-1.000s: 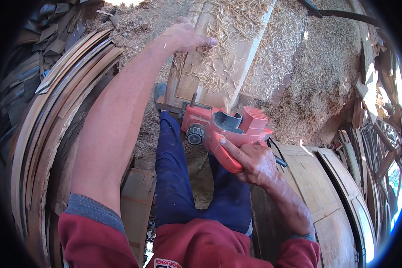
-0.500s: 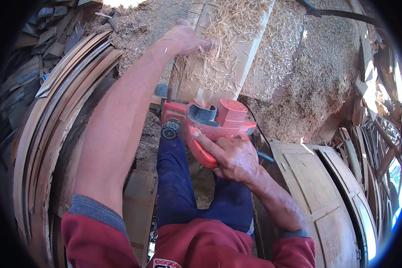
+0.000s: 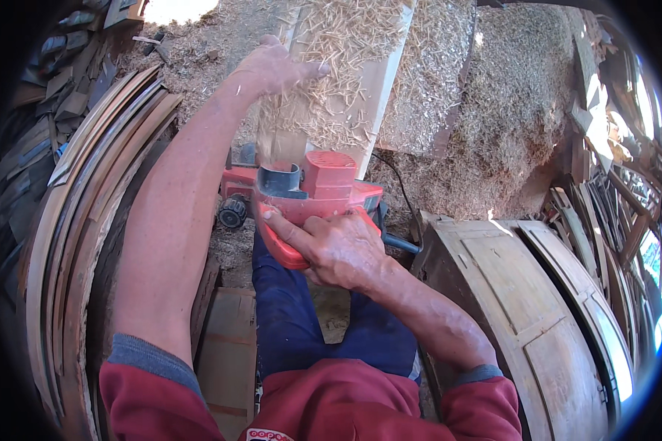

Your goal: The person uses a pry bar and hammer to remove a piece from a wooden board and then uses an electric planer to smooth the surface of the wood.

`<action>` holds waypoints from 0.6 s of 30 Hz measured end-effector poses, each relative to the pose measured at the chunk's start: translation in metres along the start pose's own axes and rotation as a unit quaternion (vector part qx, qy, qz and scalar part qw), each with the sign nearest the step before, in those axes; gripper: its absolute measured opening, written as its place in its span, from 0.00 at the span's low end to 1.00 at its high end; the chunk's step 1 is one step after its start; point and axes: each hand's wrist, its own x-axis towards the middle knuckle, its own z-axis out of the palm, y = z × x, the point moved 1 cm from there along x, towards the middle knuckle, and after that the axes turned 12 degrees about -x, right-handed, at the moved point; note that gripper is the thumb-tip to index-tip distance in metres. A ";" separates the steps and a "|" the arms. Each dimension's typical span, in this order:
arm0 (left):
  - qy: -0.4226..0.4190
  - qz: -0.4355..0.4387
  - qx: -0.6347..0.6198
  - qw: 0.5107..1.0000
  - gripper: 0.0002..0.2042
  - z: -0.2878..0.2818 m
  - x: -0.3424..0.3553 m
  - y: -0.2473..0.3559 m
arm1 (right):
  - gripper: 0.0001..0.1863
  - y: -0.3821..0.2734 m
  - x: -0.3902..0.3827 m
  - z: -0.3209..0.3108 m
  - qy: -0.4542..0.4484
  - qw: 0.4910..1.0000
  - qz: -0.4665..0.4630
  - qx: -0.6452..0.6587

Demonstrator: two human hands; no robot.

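Observation:
A red electric planer (image 3: 329, 192) with a black chute and a black ribbed knob lies across the near end of a wooden board (image 3: 381, 81). My right hand (image 3: 338, 246) is wrapped round its red handle, index finger stretched along it. Curly wood shavings (image 3: 338, 55) cover much of the board. At the board's far left edge is my left hand (image 3: 276, 67), its thumb reaching over the shavings and apart from the other fingers. Some of those fingers are hidden or slightly blurred. Beneath the planer, its sole is out of sight.
Curved-looking planks (image 3: 99, 169) are stacked at the left, with cut wood pieces (image 3: 66, 103) behind. On the right stand panelled wooden doors (image 3: 507, 287) and scrap lumber (image 3: 588, 220). A dark cord (image 3: 403, 180) runs beside the planer. Sawdust (image 3: 515, 110) is heaped beyond the board.
The planer and my right hand have shifted left across the board's near end. My left hand stays near the board's left edge. The whole view has also shifted slightly.

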 end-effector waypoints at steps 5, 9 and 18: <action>-0.025 0.068 -0.002 0.997 0.45 -0.005 -0.001 -0.009 | 0.48 -0.006 0.009 0.003 -0.009 1.000 -0.011 -0.012; -0.008 0.034 -0.010 0.999 0.46 -0.001 -0.004 0.004 | 0.48 -0.005 0.011 0.001 -0.025 1.000 -0.008 -0.004; 0.006 0.041 -0.036 0.998 0.58 0.003 0.007 -0.014 | 0.47 -0.014 0.023 0.004 -0.039 0.999 -0.004 0.001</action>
